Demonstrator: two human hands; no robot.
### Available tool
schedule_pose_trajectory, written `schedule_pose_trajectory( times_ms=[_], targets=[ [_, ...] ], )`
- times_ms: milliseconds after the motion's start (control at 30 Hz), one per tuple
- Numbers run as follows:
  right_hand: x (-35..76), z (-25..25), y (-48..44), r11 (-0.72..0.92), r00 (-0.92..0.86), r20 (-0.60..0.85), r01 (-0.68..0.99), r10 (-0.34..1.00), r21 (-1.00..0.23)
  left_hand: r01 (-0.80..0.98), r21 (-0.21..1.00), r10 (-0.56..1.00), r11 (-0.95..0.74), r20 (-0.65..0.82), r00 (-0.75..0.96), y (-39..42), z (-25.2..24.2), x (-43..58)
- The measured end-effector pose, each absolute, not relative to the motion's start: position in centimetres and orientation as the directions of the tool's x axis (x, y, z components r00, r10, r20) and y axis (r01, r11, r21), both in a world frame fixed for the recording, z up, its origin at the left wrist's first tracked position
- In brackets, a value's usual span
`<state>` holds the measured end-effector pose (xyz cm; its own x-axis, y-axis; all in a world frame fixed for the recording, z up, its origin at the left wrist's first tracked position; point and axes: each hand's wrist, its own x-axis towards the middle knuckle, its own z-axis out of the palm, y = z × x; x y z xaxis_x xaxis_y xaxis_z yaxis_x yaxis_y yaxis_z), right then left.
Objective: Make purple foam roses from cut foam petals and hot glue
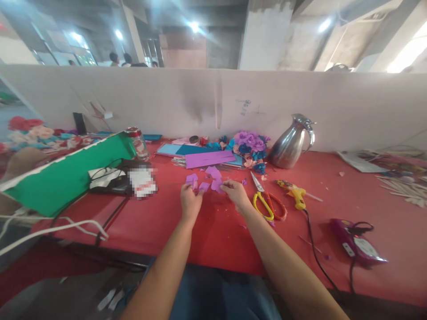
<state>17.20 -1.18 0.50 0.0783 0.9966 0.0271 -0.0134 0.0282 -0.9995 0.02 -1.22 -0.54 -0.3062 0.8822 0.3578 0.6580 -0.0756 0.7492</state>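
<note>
My left hand (191, 203) is closed on small purple paper pieces (191, 179), which stick up past its thumb and fingers. To its right, my right hand (236, 194) pinches the edge of another purple paper piece (216, 185). Just beyond both hands a loose purple piece (212, 171) lies on the red table (216, 240). Behind that are larger purple paper strips (210, 158) on top of blue sheets (173, 150). Scissors (267, 204) with yellow and red handles lie to the right of my right hand, blades pointing away.
A yellow glue gun (295, 193) and a purple power box (358, 244) with cords are at the right. Behind stand a steel jug (291, 144) and a bunch of paper flowers (250, 144). A green panel (73, 178) and a red-lidded jar (137, 144) are left.
</note>
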Motion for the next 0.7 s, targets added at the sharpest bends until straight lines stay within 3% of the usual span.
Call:
schedule_pose_trajectory(
  times_ms=[100,233,400,500,700],
  targets=[
    [17.1,0.3,-1.1,0.026,0.082,0.025,-0.020,0.996,-0.999,0.591,0.796,0.889,-0.127,0.356,-0.288,-1.8,0.2,0.2],
    [16.8,0.3,-1.2,0.042,0.067,0.042,0.000,0.997,-0.999,0.491,0.807,0.836,-0.327,0.490,-0.249,-2.9,1.7,0.8],
    [16.4,0.7,-1.5,0.074,0.004,0.074,0.017,0.997,-0.997,0.239,0.953,0.970,-0.186,0.217,-0.113,-3.3,1.9,1.6],
    [16.0,0.8,-1.6,0.074,-0.066,0.075,-0.011,0.995,-0.997,0.186,0.969,0.986,-0.161,0.166,-0.011,-3.0,1.5,1.8],
    [15.8,1.4,-2.1,0.151,-0.023,0.149,0.127,0.989,-0.980,0.167,0.963,0.950,-0.210,0.241,-0.198,-2.4,1.5,1.3]
  ],
)
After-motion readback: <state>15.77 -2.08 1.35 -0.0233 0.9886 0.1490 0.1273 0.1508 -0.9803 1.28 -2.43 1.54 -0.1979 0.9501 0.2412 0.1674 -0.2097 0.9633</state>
